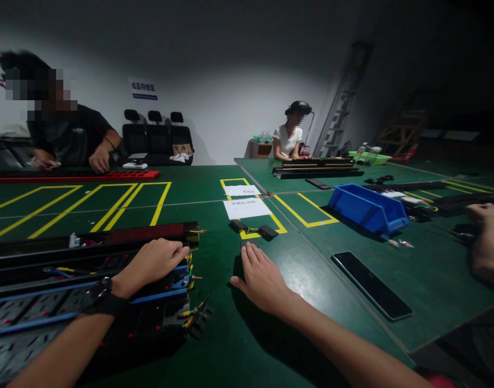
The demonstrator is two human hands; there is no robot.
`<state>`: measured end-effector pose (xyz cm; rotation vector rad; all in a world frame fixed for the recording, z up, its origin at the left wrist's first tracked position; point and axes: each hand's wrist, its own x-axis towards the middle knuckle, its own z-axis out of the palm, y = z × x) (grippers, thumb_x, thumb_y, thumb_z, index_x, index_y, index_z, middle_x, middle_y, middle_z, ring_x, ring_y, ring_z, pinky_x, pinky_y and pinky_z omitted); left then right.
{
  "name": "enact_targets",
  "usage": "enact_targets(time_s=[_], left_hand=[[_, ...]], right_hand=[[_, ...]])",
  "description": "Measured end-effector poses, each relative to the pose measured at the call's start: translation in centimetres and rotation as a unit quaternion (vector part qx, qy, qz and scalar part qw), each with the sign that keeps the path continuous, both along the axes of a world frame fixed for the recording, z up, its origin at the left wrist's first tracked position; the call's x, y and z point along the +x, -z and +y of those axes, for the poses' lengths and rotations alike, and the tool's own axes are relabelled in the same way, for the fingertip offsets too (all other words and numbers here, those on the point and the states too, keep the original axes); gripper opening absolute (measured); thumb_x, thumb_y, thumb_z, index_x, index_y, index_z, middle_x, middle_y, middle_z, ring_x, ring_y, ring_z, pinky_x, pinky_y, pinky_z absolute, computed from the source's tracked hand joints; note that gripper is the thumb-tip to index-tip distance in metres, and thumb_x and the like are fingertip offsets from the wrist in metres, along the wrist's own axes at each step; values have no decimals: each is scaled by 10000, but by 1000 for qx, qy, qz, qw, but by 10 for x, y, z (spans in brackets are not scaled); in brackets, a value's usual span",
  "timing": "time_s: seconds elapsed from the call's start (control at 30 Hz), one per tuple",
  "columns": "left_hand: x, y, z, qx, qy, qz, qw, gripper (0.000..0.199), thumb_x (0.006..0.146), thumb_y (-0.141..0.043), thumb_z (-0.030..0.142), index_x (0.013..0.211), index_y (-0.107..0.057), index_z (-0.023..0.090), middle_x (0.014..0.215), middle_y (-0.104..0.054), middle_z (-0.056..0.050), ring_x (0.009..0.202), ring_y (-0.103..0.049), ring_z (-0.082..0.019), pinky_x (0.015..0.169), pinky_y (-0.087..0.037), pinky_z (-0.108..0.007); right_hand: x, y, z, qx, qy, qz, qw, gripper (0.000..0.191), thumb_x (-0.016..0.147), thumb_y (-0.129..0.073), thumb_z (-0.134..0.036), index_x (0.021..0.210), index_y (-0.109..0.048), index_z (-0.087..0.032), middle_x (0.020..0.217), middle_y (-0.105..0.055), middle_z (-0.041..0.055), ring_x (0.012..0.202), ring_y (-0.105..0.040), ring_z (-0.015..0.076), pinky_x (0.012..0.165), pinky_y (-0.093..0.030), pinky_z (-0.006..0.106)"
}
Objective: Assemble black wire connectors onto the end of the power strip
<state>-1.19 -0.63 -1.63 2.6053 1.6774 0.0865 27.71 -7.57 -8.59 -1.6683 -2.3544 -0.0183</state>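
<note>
At the left lie several long black power strips (40, 307) side by side, with sockets, blue edges and loose wire ends. My left hand (152, 267), a watch on its wrist, is curled down over the end of one strip; its fingertips are hidden. To the right, my right hand (265, 280) is stretched flat over the green table (218, 345), fingers together and thumb apart. A small dark piece shows at its fingertips, and I cannot tell whether they touch it. Just beyond lie two black end pieces (268, 231) joined by a yellow-green wire.
A phone (371, 284) and a blue bin (366, 210) stand to the right. White paper labels (249, 208) lie ahead. One person works at a red strip (137, 175) far left, another behind black strips (317, 168); a third person's hands (489, 231) reach in at right.
</note>
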Motion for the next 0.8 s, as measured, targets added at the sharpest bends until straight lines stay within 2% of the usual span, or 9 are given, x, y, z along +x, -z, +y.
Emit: enact_targets(time_s=[0.23,0.4,0.63,0.8], left_hand=[[0,1,0,6,2,-7,1000,483,1051,-388,461,776,-700,215,848,-776,-106,785,-725,-256,708,-439,-328],[1,0,-1,5,4,-5,1000,506,1061,-359,453,772,-694,207,843,-768,-118,795,-727,-286,694,-423,-349],[1,1,0,5,-4,7,1000,502,1063,-354,464,780,-682,212,856,-765,-112,793,-720,-274,687,-405,-340],[1,0,-2,0,-7,5,1000,502,1064,-351,471,776,-670,211,852,-761,-110,795,-719,-284,675,-380,-348]], right_hand=[[-5,-2,-9,-17,-55,19,998,819,1009,-617,-529,1602,-452,11,1675,-353,310,1575,-362,408,1267,-361,558],[-6,-6,-14,-55,-104,26,993,784,1029,-594,-527,1590,-467,7,1663,-403,290,1563,-400,373,1271,-373,495],[-4,-18,-13,-82,-109,34,990,776,1009,-660,-508,1549,-506,28,1637,-453,293,1542,-430,382,1286,-350,489],[-4,-22,-15,-84,-109,42,990,694,999,-688,-489,1507,-574,-30,1599,-519,264,1500,-487,384,1252,-400,497]])
